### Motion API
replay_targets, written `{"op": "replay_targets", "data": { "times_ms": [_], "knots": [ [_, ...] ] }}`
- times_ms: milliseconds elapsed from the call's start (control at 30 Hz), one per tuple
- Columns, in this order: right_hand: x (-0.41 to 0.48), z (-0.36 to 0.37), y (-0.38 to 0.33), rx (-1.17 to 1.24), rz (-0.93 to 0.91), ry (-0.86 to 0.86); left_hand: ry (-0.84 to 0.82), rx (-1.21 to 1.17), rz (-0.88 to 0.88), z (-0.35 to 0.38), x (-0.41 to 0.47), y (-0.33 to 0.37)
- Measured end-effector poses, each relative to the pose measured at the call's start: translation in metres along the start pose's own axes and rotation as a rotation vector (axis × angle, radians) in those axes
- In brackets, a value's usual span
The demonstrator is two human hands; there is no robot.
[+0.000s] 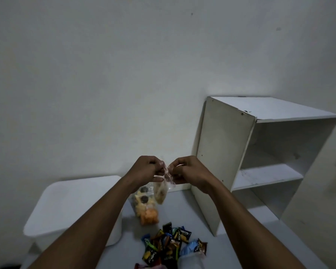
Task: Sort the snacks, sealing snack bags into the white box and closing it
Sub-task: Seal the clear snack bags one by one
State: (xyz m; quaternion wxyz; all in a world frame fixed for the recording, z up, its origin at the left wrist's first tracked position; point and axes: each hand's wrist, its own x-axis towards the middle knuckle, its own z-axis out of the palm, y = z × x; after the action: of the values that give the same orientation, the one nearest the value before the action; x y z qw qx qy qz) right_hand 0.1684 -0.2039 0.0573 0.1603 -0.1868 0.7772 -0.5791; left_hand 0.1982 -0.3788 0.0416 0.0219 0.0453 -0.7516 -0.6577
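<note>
Both hands are raised above the table point(184, 208), close together at frame centre-low. The left hand point(146, 168) and right hand point(189, 170) each pinch the top edge of a small clear snack bag point(160, 192) between thumb and curled fingers, left hand at the nine o'clock side of the bag mouth, right hand at three o'clock. The bag hangs free at six o'clock below the fingertips, pale contents in its lower half, clear of the table. Under it, on the table, lie further clear bags point(146, 210) of biscuits and orange snacks. The white box point(66, 206) stands at eight o'clock from the hands, lid on, partly behind the left forearm. A heap of wrapped packets point(168, 244) lies at six o'clock, near the frame edge. A white shelf unit point(225, 152) stands at three o'clock.
</note>
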Motion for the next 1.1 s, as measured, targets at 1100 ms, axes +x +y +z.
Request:
{"op": "replay_targets", "data": {
  "times_ms": [1100],
  "knots": [
    [0.187,-0.026,0.250,0.146,0.213,0.234,0.357,-0.117,-0.362,0.053,0.187,-0.205]
  ]
}}
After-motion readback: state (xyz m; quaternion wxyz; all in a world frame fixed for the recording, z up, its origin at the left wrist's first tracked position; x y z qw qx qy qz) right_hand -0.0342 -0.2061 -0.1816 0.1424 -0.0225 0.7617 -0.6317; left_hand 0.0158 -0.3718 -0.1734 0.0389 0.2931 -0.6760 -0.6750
